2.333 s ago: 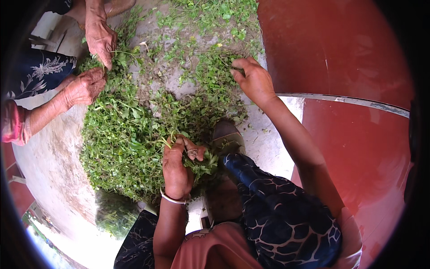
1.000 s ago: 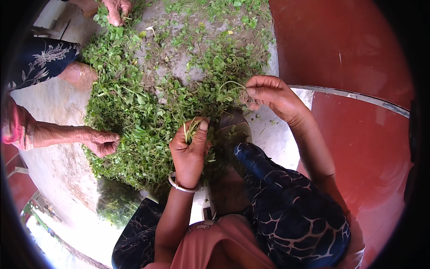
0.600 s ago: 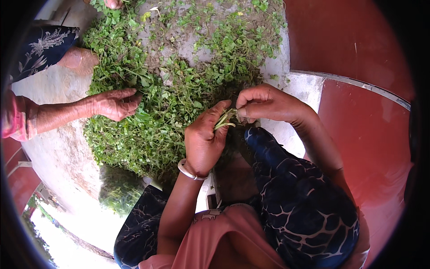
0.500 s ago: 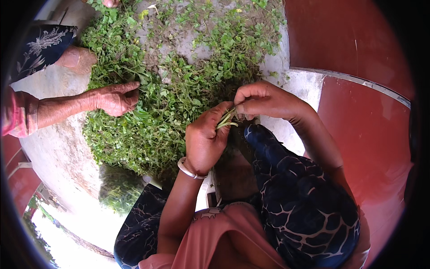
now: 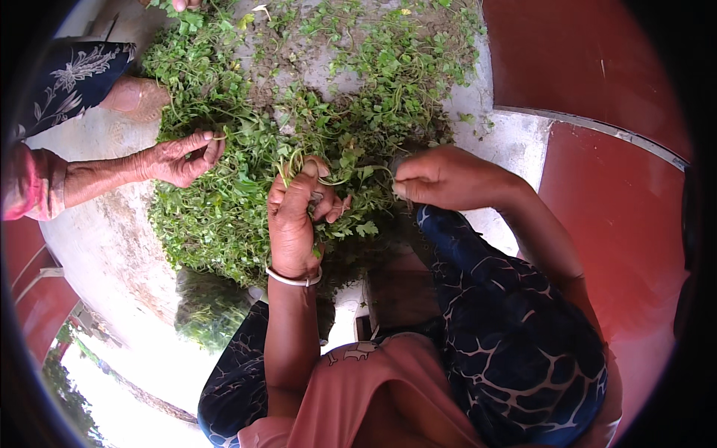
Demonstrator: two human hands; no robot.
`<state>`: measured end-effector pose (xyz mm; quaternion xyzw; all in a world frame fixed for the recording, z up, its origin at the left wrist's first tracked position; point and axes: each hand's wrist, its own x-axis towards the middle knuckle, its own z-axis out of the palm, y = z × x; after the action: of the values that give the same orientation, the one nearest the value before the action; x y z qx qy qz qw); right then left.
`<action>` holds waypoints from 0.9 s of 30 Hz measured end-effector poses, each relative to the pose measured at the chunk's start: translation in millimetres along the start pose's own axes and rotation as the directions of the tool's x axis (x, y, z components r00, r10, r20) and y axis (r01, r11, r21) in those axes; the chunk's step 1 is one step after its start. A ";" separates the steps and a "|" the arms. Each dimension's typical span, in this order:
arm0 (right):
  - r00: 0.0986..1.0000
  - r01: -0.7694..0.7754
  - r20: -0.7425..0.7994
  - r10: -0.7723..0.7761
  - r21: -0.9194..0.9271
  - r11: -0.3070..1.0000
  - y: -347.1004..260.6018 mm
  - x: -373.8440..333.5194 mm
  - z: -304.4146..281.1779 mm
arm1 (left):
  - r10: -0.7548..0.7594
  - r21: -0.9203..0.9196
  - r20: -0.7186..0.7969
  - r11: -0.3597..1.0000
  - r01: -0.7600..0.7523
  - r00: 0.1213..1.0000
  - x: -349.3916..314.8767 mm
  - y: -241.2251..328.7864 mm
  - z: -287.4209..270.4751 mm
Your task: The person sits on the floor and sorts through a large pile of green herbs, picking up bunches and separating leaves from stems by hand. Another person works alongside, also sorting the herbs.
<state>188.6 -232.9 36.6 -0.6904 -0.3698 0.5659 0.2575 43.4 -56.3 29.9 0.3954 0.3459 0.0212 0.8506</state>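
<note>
My left hand [image 5: 293, 224], a white bangle at its wrist, is closed round a small bunch of pale green stems [image 5: 287, 170]. Leaves of the bunch [image 5: 366, 228] spread out beside it, over the pile of leafy greens [image 5: 216, 224]. The fingers of my right hand [image 5: 452, 179] pinch the end of a thin stem [image 5: 377, 169], which arches across the gap from my left hand. The fingertips partly hide that end. The greens look like celery or parsley sprigs, tangled together with soil among them.
At the left another person's hand [image 5: 183, 159] holds a sprig over the pile; a foot [image 5: 138, 99] stands beside it. Further fingers [image 5: 185, 4] show at the top edge. A clear bag of greens [image 5: 209, 310] lies near my left knee. Red panels [image 5: 612, 201] rise at the right.
My left hand has moved left with its stems, away from my right hand, and a stem now stretches between them. The other person's hand has drawn back slightly with a sprig.
</note>
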 end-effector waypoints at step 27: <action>0.970 0.089 -0.224 0.091 0.680 0.728 11.8 17.1 21.9 | -0.181 -0.246 -0.031 0.955 0.168 0.983 2.5 -11.6 -12.2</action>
<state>171.3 -227.6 12.4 -0.6101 -0.1002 0.5741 0.5368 35.2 -55.5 15.1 0.2559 0.3967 -0.0016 0.8815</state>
